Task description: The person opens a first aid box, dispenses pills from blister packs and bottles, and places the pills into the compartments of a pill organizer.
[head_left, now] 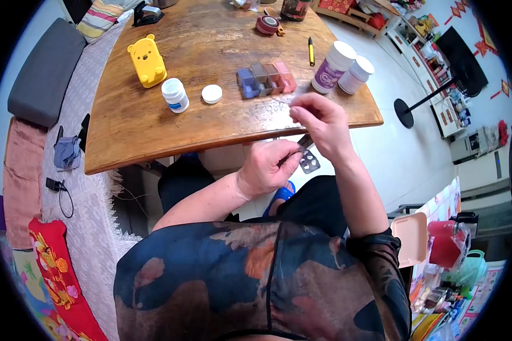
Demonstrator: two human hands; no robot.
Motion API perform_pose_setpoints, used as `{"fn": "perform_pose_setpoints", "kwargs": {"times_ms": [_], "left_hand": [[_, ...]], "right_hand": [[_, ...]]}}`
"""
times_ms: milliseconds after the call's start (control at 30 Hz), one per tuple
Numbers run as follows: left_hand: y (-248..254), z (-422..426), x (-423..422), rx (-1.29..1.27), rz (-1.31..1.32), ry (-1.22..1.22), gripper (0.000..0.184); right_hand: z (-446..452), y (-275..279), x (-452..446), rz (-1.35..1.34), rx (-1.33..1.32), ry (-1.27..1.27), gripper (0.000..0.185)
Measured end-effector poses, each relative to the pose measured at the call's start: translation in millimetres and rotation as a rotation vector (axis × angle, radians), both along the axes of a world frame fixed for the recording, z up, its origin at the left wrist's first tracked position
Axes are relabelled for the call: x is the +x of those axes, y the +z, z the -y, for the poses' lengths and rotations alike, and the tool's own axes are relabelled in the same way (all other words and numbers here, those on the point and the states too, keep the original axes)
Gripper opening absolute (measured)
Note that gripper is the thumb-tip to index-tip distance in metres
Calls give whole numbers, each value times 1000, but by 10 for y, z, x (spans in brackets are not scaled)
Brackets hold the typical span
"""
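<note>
In the head view, the left hand (267,166) has its fingers clamped on a blister pack (309,162), on the wearer's side of the pill organizer (265,80). The right hand (324,122), near the organizer's right end, has curled fingers; whether their tips meet I cannot tell. Left of the organizer are a white cap (211,94) and an open bottle (175,96).

the blister pack (309,162) is grey, the bear case (147,62) yellow.
</note>
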State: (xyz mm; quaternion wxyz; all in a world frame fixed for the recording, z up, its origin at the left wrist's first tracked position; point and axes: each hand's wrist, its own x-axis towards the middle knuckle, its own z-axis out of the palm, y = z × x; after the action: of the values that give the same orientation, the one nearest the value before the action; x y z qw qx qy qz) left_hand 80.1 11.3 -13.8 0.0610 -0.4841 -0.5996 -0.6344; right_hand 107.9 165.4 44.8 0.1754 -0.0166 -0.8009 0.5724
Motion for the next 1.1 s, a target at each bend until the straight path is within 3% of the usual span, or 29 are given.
{"fn": "perform_pose_setpoints", "kwargs": {"times_ms": [233,300,500,733,800,867,1000,1100], "left_hand": [[56,50,-45,59,-25,14,5],[79,79,-53,62,21,2,6],[70,86,-63,79,39,18,7],[55,85,-60,34,55,77,8],[7,44,-72,58,49,145,8],[-76,85,-105,-48,101,173,10],[-194,9,-86,80,355,-74,13],[-204,-40,17,-42,704,-316,13]], "right_hand": [[135,110,-684,-127,282,10,11],[164,87,-801,-270,526,8,9],[157,-55,-978,-260,741,3,10],[107,41,-804,-233,665,-41,10],[28,55,-606,-95,355,73,14],[36,181,-254,86,244,174,22],[50,-24,353,43,159,151,27],[53,-303,700,-44,86,13,21]]}}
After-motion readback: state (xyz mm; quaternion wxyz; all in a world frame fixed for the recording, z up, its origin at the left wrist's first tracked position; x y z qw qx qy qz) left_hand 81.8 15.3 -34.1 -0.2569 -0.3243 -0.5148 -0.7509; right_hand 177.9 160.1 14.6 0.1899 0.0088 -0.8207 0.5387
